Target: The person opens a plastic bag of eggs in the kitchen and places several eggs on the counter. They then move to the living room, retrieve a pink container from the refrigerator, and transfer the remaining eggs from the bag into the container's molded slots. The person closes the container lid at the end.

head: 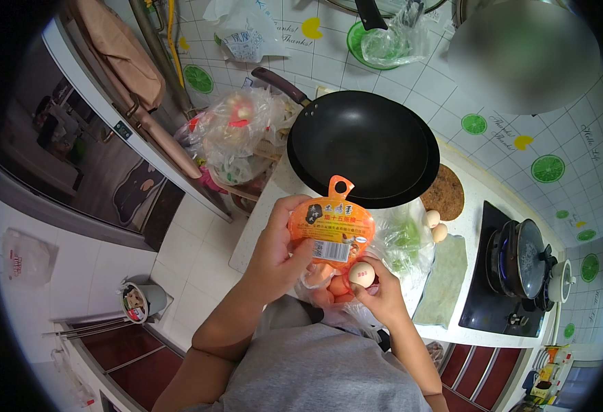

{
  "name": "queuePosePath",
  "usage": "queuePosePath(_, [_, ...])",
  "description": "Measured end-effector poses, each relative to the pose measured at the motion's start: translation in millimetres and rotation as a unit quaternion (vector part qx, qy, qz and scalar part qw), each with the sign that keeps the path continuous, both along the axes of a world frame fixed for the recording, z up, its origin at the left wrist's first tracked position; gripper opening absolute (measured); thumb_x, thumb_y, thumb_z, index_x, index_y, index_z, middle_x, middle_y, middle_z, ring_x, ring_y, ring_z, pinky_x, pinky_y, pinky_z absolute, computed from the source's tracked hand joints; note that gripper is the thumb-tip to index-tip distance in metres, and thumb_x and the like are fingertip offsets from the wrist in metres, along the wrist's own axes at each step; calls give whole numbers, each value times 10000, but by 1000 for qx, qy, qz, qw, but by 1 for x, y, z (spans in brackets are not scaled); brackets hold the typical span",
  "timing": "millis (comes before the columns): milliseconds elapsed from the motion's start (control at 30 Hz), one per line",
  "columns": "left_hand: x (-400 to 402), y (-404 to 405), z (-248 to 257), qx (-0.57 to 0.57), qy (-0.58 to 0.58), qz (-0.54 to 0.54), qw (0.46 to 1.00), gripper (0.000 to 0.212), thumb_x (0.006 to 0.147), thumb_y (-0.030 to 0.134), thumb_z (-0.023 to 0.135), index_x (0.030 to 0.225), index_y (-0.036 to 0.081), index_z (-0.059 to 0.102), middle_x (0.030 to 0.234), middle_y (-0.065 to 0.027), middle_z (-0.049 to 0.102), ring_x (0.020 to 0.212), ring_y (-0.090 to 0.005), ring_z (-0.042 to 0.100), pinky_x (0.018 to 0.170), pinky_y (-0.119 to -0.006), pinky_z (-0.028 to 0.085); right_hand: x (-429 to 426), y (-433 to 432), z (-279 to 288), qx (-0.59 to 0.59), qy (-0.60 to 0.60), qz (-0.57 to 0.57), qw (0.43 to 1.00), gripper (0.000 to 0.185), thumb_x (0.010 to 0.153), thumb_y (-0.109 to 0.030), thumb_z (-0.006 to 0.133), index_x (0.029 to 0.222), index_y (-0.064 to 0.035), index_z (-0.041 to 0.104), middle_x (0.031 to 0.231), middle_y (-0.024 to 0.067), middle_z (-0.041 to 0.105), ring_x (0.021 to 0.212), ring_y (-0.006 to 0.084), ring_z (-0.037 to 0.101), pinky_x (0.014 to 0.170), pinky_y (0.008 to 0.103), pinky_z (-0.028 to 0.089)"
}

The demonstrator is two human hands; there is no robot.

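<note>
My left hand (275, 257) grips an orange printed cardboard tag (332, 229) with a loop on top. Just below and right of it, my right hand (381, 291) holds a pale egg (361, 275) that bears a red stamp. Under both hands, a clear plastic bag with brown eggs (338, 291) lies at the counter's near edge; part of it is hidden by the hands and tag. Two light eggs (436, 226) rest on the counter to the right, beside a plastic bag with something green inside (401, 237). A large black wok (363, 144) stands behind the tag.
A grey-green cloth (441, 283) lies between the bags and a black stove (474, 288), which carries a lidded pan (530, 257). Beyond the cloth is a round brown board (444, 193). More plastic bags (239, 129) are heaped left of the wok; a bin (144, 301) stands on the floor.
</note>
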State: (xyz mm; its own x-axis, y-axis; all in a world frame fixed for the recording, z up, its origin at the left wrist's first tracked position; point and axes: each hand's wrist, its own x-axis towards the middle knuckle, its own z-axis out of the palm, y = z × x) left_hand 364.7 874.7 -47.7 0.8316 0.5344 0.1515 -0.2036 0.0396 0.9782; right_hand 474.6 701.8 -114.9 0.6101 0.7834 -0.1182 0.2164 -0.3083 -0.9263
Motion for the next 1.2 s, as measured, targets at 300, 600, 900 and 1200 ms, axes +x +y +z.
queuePosePath(300, [-17,77,-76,249,362,145,887,396,705,-43,455,1089,45,410,845,-189,562,811,-340,554,725,-335,429,2,-1,5,-14,-3,-7,1000,431,667,-62,613,1057,-14,437,924,112,546,840,166,546,733,266,436])
queuePosePath(600, [-19,84,-190,274,348,142,885,425,693,29,547,1091,-24,407,1010,-208,509,929,-330,508,808,-375,407,8,-3,-7,177,219,-55,958,377,729,-15,571,1051,-50,377,912,63,516,845,129,500,747,248,406])
queuePosePath(900, [2,12,-86,403,240,-180,864,836,549,159,744,1247,47,298,1307,-167,235,1219,-344,217,1000,-406,204,22,-10,-9,312,389,-163,851,393,785,-315,496,1029,-21,406,840,147,529,744,226,541,647,300,453])
queuePosePath(1200, [29,-44,-58,513,136,-132,838,639,513,234,733,1092,93,501,1235,-112,367,1179,-277,302,968,-455,197,101,-81,-21,345,298,-334,825,367,843,-361,424,978,-20,452,746,132,551,592,172,530,568,272,445])
